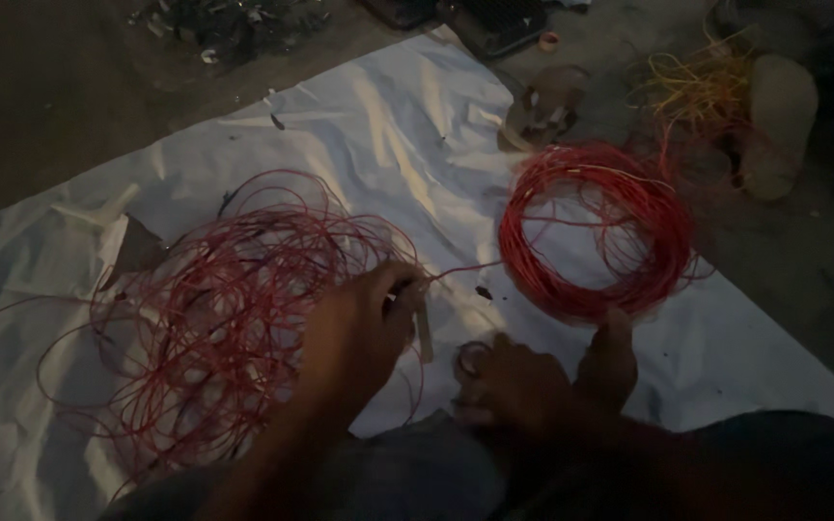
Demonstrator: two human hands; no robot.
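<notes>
left hand (359, 323): pinching red wire (460, 272), mid frame
right hand (533, 381): low centre, grip unclear, can't tell
risk: loose tangle (214, 318) left could knot if tugged hard
coil (591, 232): neat, right

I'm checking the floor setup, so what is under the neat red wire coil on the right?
The red wire coil lies on a white sheet, which shows through its open middle. Its far right edge hangs over bare dark ground. What lies beneath the sheet is covered.
</notes>
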